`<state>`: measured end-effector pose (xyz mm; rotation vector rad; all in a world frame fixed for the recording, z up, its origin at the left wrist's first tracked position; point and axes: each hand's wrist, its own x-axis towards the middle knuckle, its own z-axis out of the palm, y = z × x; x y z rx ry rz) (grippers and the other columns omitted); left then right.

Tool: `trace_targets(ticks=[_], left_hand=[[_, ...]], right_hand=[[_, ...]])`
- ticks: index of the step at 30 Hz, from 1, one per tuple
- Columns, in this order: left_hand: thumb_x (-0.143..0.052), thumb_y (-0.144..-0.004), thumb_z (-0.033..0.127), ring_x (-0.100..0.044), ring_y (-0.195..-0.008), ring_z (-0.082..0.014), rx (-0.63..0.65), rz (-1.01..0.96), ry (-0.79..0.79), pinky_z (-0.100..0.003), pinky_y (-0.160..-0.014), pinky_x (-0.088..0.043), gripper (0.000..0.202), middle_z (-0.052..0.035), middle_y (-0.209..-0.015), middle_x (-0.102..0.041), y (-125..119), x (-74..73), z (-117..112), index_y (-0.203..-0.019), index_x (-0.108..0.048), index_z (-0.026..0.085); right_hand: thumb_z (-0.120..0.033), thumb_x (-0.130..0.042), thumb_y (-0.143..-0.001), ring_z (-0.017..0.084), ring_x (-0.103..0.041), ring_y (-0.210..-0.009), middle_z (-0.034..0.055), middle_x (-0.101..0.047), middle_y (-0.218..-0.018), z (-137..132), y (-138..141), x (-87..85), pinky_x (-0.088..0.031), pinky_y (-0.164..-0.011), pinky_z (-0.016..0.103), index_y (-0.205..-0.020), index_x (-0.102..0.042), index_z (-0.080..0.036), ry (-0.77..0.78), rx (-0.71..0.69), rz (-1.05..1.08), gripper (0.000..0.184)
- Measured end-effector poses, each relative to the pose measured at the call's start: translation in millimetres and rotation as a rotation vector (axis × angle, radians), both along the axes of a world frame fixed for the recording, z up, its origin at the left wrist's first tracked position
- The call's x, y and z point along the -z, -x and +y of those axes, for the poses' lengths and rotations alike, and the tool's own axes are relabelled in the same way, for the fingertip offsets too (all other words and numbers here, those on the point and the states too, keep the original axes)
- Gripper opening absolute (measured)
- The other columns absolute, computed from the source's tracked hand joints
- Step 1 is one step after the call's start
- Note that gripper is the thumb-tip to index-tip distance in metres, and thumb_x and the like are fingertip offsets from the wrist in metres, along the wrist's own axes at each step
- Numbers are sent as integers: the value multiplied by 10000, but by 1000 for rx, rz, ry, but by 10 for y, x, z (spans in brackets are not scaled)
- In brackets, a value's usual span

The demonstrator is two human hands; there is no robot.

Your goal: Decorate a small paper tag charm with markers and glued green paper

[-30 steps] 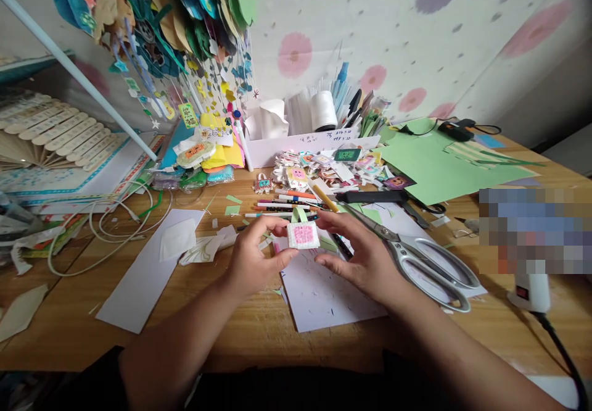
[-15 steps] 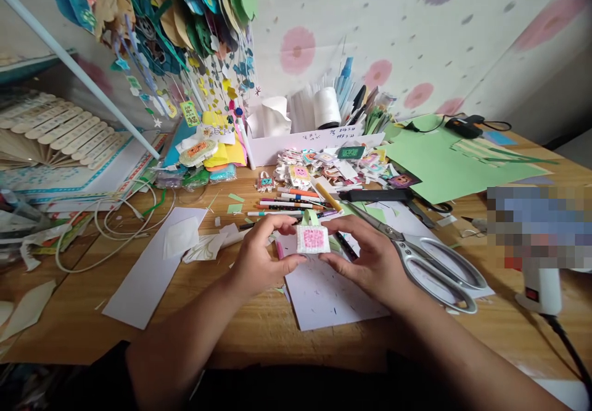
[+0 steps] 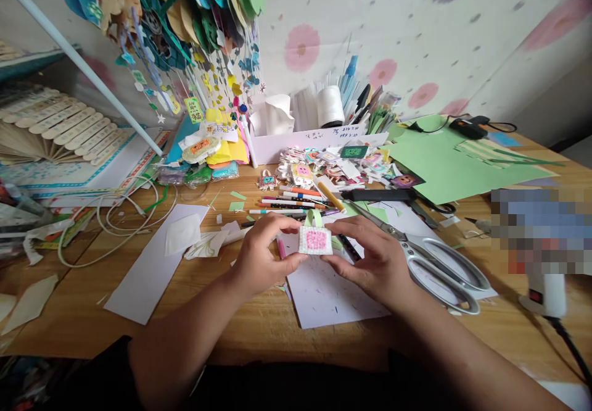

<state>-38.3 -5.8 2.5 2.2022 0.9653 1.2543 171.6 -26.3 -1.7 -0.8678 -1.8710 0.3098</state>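
Both my hands hold a small white paper tag (image 3: 315, 240) with a pink patterned square on its face and a green loop at its top. My left hand (image 3: 259, 257) pinches its left edge between thumb and fingers. My right hand (image 3: 370, 257) pinches its right edge the same way. The tag hovers over a white sheet (image 3: 324, 294) lying on the wooden table (image 3: 259, 331).
Large silver scissors (image 3: 439, 263) lie just right of my right hand. Several markers (image 3: 291, 201) and a heap of small paper cut-outs (image 3: 333, 167) sit behind. A white organiser box (image 3: 319, 139), green paper (image 3: 444, 167), a glue gun (image 3: 546, 290), cables (image 3: 120, 220) and hanging paper decorations (image 3: 185, 22) surround them.
My right hand has closed in and taken hold of the tag's right edge. The view has shifted slightly, so everything sits a little further right in the frame.
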Motion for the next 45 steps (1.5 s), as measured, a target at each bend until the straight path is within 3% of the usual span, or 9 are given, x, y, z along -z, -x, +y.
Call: trace_targets(ticks=[5, 10, 13, 19, 24, 29, 38, 41, 45], left_hand=[[-718, -678, 163, -601, -848, -168, 7, -12, -22, -318, -762, -498, 369, -21, -906, -633, -2, 6, 0, -1016, -580, 213], [-724, -694, 153, -595, -844, -144, 22, -64, -5, -287, -764, -496, 392, -15, -932, -622, 22, 29, 10, -1047, -567, 219], [-731, -705, 169, -594, -870, -145, 42, -78, 4, -285, -783, -494, 402, -16, -952, -621, 39, 41, 15, -1066, -564, 223], [-727, -717, 173, -605, -875, -153, 52, -75, 42, -299, -793, -503, 403, -22, -970, -626, 34, 38, 7, -1078, -558, 232], [-719, -711, 167, -603, -877, -164, 36, -75, 98, -315, -798, -502, 381, -27, -962, -629, 14, 50, -4, -1052, -559, 229], [-717, -720, 182, -597, -898, -166, 52, -151, 176, -305, -806, -493, 382, -36, -989, -628, 28, 97, 6, -1061, -552, 232], [-711, -711, 165, -589, -932, -172, 81, -152, 273, -315, -824, -480, 453, -42, -1017, -614, 33, 109, 0, -1109, -509, 248], [-713, -692, 151, -587, -940, -180, 156, -208, 366, -312, -801, -486, 599, -46, -1014, -609, 21, 118, -5, -1203, -420, 263], [-690, -705, 128, -592, -895, -167, 194, -233, 381, -296, -765, -484, 573, -46, -986, -609, 0, 145, -4, -1192, -418, 259]], right_hand=[[-180, -744, -746, 227, -639, -906, 90, -682, -986, 1, -13, 20, -522, -785, 362, -1143, -617, -234, 27, -31, 14, 420], [-309, -761, -742, 240, -615, -945, 83, -647, -1053, 5, -28, 87, -509, -842, 415, -1299, -525, -295, 178, -102, 99, 605], [-297, -723, -779, 226, -613, -923, 72, -642, -1061, 8, -20, 111, -518, -820, 407, -1282, -524, -308, 228, -98, 128, 541], [-220, -700, -788, 194, -613, -826, 37, -661, -908, 3, 17, 31, -516, -748, 358, -1160, -584, -275, 136, -62, 78, 393], [-211, -692, -792, 192, -619, -800, 41, -665, -894, 1, 19, 1, -517, -733, 359, -1152, -592, -261, 120, -52, 53, 377], [-236, -705, -783, 204, -621, -840, 47, -652, -928, 2, -4, 32, -520, -773, 385, -1247, -544, -274, 156, -75, 68, 493], [-208, -681, -795, 193, -617, -789, 40, -649, -854, 13, 11, -1, -527, -716, 361, -1109, -588, -244, 101, -37, 33, 329], [-217, -686, -792, 194, -617, -779, 42, -650, -842, 12, 10, -5, -527, -705, 356, -1090, -590, -238, 100, -24, 26, 314], [-215, -687, -789, 189, -620, -772, 41, -655, -838, 3, 29, 2, -529, -700, 339, -1080, -594, -232, 87, -28, 26, 306]])
